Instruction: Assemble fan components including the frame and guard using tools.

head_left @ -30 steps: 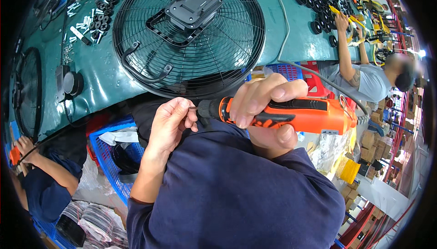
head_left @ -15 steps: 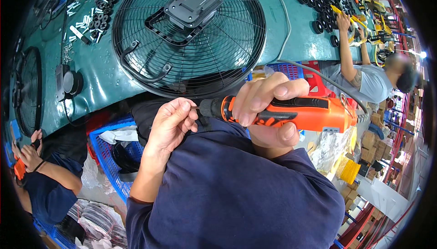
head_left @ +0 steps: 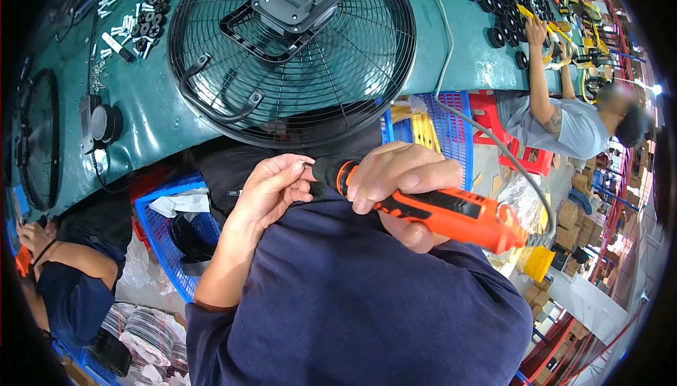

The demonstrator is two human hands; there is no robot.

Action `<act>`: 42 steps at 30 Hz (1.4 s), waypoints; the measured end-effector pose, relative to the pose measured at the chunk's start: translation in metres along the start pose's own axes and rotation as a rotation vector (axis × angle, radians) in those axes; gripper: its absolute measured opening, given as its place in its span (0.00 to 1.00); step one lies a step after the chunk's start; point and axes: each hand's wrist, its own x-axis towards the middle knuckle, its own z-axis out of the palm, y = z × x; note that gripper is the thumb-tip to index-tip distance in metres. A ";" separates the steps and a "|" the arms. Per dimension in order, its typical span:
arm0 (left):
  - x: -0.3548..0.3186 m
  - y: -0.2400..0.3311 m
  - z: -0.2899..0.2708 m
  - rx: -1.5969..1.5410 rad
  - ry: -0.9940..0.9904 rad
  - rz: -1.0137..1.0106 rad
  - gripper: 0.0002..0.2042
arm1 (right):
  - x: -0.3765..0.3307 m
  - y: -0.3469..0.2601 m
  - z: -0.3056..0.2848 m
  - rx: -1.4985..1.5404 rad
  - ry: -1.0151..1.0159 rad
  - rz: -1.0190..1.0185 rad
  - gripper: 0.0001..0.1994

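Power screwdriver (head_left: 458, 211): orange with black grip panels, gripped in right hand (head_left: 402, 180), tail slanting down to the right
Chuck (head_left: 326, 172): black, aimed at left hand (head_left: 273, 187)
Bit (head_left: 309, 166): thin, pinched in left fingertips, mostly hidden
Cable (head_left: 504, 148): grey, curving up from the tail

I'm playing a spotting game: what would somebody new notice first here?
Probably the bright orange corded power screwdriver in the person's right hand, with the left hand pinching a small thin piece by its dark nose. Beyond the hands, a big round black fan lies on the green table, and to its right crowd many black discs.
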 end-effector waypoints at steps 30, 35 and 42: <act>0.029 -0.004 -0.030 0.265 0.043 0.414 0.19 | 0.009 0.022 0.004 -0.150 -0.010 0.059 0.23; 0.035 -0.010 -0.035 0.334 0.007 0.517 0.14 | 0.010 0.028 0.008 -0.204 -0.009 0.102 0.23; 0.037 -0.016 -0.034 0.301 0.066 0.529 0.13 | 0.023 0.024 0.006 -0.242 -0.188 0.192 0.20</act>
